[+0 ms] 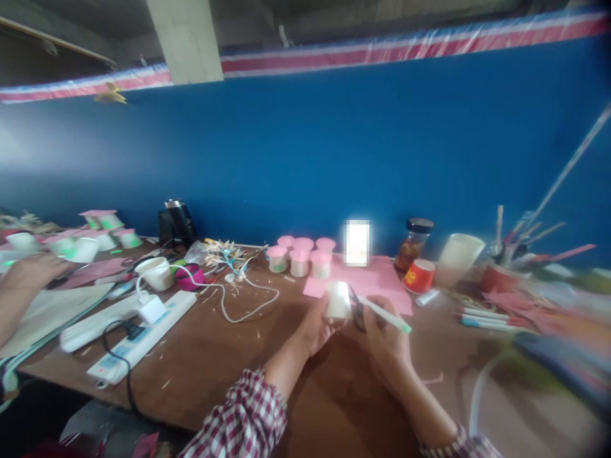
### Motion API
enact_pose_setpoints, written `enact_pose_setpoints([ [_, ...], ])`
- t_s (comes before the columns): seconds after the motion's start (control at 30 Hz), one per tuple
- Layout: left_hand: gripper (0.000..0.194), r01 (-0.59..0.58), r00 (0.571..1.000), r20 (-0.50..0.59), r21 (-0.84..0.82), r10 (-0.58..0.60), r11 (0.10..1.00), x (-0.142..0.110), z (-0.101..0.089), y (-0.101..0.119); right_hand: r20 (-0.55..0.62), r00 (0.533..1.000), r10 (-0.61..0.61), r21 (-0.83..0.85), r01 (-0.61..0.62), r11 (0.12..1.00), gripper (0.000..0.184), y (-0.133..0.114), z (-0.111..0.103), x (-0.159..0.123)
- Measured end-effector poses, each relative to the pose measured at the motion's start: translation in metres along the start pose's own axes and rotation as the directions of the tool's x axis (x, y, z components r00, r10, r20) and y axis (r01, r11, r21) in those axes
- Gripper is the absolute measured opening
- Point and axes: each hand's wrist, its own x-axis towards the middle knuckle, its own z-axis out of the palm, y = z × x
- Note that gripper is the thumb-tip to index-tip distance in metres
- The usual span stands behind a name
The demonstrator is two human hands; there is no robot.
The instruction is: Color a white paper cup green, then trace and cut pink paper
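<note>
A small white paper cup (338, 300) is gripped in my left hand (317, 327), just above the brown table. My right hand (389, 343), close beside it, has its fingers closed around a white marker with a green end (386, 313). A dark object that looks like scissors (357, 312) shows between the two hands; its outline is blurred. Behind the hands, several small cups with pink paper tops (300, 262) stand by a pink paper sheet (382, 280). A bright blurred-out rectangle (358, 243) stands at the sheet's far edge.
Power strips (138, 340) with a white charger and a looping cable lie left. A mug (157, 273) and a heap of scraps (226, 254) stand behind. To the right are a red paper cup (419, 276), a jar (416, 242) and markers (491, 318). Another person's hand (35, 273) works far left.
</note>
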Motion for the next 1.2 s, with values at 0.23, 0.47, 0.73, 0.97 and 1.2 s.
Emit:
enact_pose_setpoints([
  [0.23,0.035,-0.036,0.999,-0.013,-0.030,0.036,0.999,0.0056,-0.0039,-0.0035,-0.019,1.000,-0.016,0.024,0.017,1.000,0.020,-0.0017,0.0004,-0.0004],
  [0.47,0.031,-0.051,0.998,-0.041,-0.092,0.047,0.994,0.0060,-0.0024,-0.0008,-0.001,1.000,-0.011,0.026,0.011,1.000,0.019,-0.0081,-0.0020,-0.0008],
  [0.73,0.041,0.011,1.000,-0.021,-0.037,-0.012,0.999,0.0038,0.0001,0.0012,0.006,1.000,-0.021,0.078,0.020,0.997,0.022,-0.0077,-0.0014,-0.0034],
  [0.97,0.039,-0.051,0.996,-0.070,0.006,0.052,0.999,0.0054,-0.0010,-0.0017,0.054,0.997,-0.047,0.061,0.044,0.997,0.019,-0.0054,0.0018,-0.0054],
  [1.2,0.039,-0.065,0.996,-0.058,0.069,0.069,0.996,0.0043,0.0025,-0.0022,0.094,0.993,-0.071,-0.020,0.073,0.997,0.021,-0.0032,0.0027,-0.0049],
])
